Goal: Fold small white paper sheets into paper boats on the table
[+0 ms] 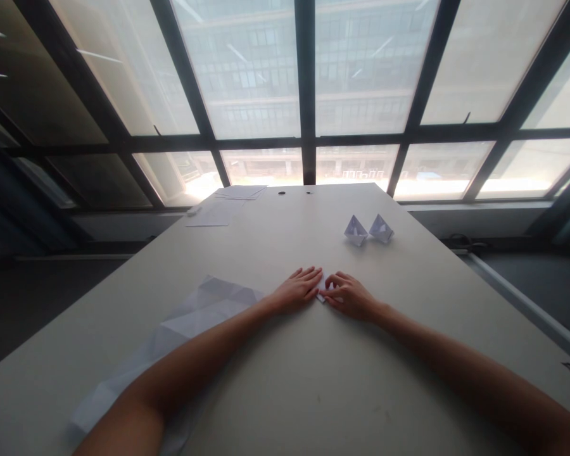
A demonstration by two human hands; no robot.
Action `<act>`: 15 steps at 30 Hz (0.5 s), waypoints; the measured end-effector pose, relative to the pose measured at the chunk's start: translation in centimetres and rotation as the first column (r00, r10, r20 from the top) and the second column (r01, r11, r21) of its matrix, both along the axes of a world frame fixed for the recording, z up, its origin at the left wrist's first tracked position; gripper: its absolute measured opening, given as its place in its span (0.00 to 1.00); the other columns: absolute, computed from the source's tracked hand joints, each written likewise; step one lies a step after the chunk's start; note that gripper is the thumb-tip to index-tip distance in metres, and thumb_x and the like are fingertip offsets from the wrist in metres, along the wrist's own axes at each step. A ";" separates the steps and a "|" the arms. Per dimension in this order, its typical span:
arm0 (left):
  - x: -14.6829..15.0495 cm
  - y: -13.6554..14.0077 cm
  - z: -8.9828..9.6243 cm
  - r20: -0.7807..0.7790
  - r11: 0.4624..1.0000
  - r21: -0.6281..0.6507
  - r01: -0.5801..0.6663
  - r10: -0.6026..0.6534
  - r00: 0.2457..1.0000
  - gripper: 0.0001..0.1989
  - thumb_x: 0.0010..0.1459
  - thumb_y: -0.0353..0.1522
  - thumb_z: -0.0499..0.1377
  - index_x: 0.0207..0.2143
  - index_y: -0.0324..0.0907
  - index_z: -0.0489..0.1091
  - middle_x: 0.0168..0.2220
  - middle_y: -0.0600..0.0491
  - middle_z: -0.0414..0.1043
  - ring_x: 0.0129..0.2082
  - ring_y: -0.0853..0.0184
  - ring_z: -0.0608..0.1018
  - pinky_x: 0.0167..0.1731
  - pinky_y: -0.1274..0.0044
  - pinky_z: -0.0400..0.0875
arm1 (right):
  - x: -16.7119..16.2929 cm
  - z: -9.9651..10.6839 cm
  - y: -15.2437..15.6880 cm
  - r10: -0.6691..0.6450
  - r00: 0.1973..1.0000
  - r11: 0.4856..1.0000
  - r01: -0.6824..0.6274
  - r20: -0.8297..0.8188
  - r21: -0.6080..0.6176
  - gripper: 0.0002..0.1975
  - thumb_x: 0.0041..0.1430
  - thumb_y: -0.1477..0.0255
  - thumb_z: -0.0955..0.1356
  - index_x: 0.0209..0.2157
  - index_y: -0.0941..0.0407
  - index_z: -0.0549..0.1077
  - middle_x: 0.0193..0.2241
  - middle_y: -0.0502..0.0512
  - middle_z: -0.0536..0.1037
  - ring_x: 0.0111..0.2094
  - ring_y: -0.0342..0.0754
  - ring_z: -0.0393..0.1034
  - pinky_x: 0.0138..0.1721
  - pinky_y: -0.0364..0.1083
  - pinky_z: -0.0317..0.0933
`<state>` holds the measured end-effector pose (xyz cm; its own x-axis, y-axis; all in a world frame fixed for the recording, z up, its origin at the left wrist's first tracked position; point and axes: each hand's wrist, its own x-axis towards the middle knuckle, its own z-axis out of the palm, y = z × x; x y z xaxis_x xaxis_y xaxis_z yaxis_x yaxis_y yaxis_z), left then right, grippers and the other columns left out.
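Observation:
A small piece of folded white paper (320, 297) lies on the table between my hands, mostly covered by them. My left hand (298, 288) rests flat over its left side, fingers stretched out and pointing right. At the right side of the paper, my right hand (349, 295) has its fingers curled, with thumb and fingertips pinching the edge. Beyond my right hand stand two folded paper boats, the left boat (356, 232) and the right boat (381, 229), side by side with peaks up.
The white table (275, 247) reaches toward large windows. A big creased sheet (185, 323) lies under and beside my left forearm. Flat paper sheets (209, 214) lie at the far left edge, near a small pale object (194, 212). A dark round spot (282, 193) is at the far end.

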<state>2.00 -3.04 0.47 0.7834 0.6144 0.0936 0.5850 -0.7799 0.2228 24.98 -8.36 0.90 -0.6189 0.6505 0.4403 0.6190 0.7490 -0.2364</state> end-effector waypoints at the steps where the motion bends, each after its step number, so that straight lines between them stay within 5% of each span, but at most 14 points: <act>1: 0.0 0.0 -0.1 0.013 1.000 0.006 0.003 -0.003 1.000 0.28 0.71 0.43 0.43 0.70 0.46 0.48 0.70 0.50 0.47 0.70 0.60 0.51 0.66 0.62 0.45 | 0.1 0.0 0.0 0.001 1.000 1.000 -0.001 0.003 0.000 0.11 0.65 0.70 0.67 0.44 0.45 0.80 0.40 0.55 0.76 0.41 0.49 0.67 0.47 0.48 0.61; 8: -0.2 0.7 -0.6 0.194 0.998 0.061 0.018 -0.030 0.981 0.18 0.66 0.37 0.55 0.56 0.49 0.71 0.62 0.50 0.66 0.63 0.60 0.66 0.63 0.68 0.57 | 0.3 0.1 0.1 0.011 1.000 1.000 -0.011 0.005 -0.007 0.10 0.65 0.70 0.67 0.43 0.47 0.80 0.41 0.55 0.76 0.42 0.49 0.67 0.47 0.48 0.61; 15: 0.0 0.7 -0.3 0.263 0.999 0.041 -0.001 -0.010 0.965 0.15 0.63 0.35 0.58 0.51 0.47 0.76 0.58 0.50 0.71 0.59 0.60 0.70 0.61 0.70 0.61 | 1.0 1.0 -0.2 0.136 0.991 0.990 -0.135 0.012 -0.036 0.12 0.63 0.70 0.68 0.47 0.46 0.79 0.43 0.55 0.76 0.45 0.50 0.66 0.50 0.49 0.60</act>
